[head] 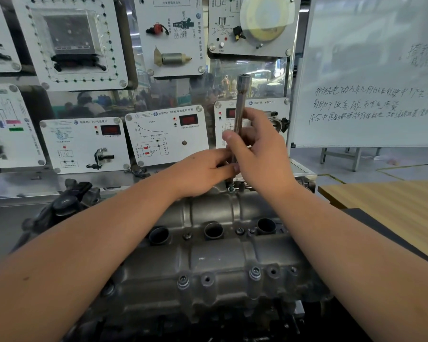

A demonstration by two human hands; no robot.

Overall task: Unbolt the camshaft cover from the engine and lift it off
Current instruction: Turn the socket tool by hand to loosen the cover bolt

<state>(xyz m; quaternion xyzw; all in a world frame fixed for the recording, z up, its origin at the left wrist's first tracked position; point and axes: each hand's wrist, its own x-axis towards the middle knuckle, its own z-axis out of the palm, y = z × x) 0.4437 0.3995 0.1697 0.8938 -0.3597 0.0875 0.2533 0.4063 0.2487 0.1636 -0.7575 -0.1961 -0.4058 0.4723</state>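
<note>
Camshaft cover (208, 248) sits bolted on the engine, spanning its top. At the cover's far edge, the right hand (260, 154) grips an upright socket extension (240, 107) over a bolt (230, 187), while the left hand (203, 171) pinches its lower end, both forearms reaching forward.

Socket bar (240, 107): lower end hidden behind right hand (260, 154) and left hand (203, 172); seating on bolt (230, 187) at centre frame not discernible. Cover (208, 257): lower edge dark, partly behind forearms. Whiteboard (368, 70) at upper right: cut off, handwriting blurred.
</note>
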